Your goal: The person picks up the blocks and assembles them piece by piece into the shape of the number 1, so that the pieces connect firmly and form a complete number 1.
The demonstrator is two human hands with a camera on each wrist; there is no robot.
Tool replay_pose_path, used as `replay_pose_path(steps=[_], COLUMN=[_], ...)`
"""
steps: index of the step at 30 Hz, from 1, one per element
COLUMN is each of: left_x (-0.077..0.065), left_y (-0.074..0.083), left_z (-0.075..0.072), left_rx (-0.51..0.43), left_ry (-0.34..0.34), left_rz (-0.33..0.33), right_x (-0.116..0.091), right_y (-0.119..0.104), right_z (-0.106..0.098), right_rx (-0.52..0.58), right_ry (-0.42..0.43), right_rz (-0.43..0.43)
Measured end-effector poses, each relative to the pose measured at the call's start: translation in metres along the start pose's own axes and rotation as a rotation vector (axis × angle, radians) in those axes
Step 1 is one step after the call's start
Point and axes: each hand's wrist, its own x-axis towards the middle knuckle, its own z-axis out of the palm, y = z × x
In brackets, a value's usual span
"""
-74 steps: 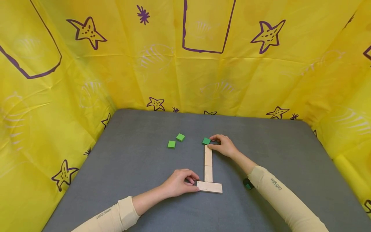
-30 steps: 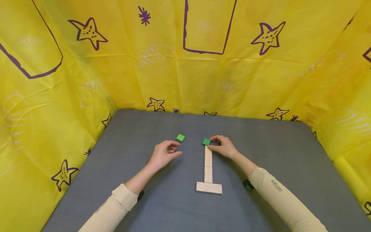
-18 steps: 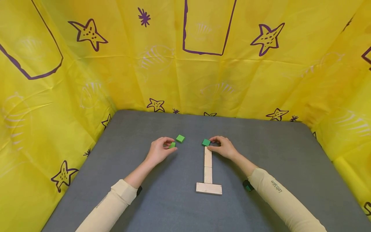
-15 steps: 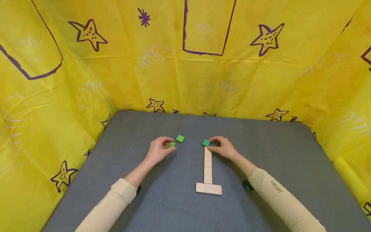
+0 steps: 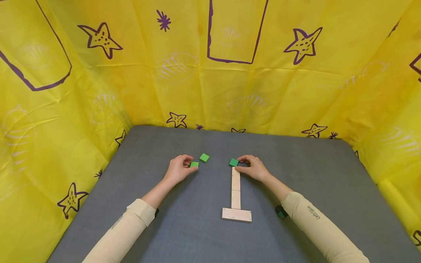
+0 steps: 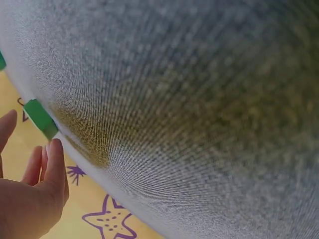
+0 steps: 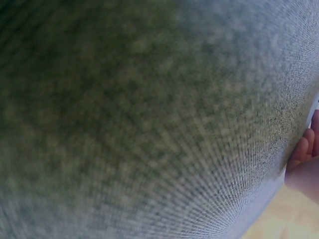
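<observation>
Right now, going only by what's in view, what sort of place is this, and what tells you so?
Possibly a screened-off tabletop workspace: yellow cloth with starfish drawings hangs on three sides of a grey table, where green blocks and pale blocks lie.

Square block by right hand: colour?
That block is dark green, clearest in the head view.

The dark lettering on the right sleeve (image 5: 323,227) reads "Let's Slim", running lengthwise along the pale fabric, while marks on the left sleeve (image 5: 120,230) are too unclear to read.
</observation>
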Motion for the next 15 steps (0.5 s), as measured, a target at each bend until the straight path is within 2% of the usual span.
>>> replay_pose_path(steps=[8,15], left_x=[0.0043,0.0068], left_y=[-0.0027,-0.0035], left_z=[0.0017,0.0030], left_rx=[0.033,0.052], left_ry=[-0.045,-0.050], left_rz=[-0.034,-0.036], right_x=[0.0037,0.0042], right_y=[0.0019,0.0001], right_z=[0.0013,0.0007], right_rx=[0.004,-0.006], right_ry=[-0.034,-0.041], right_rz=[0.050,0.084])
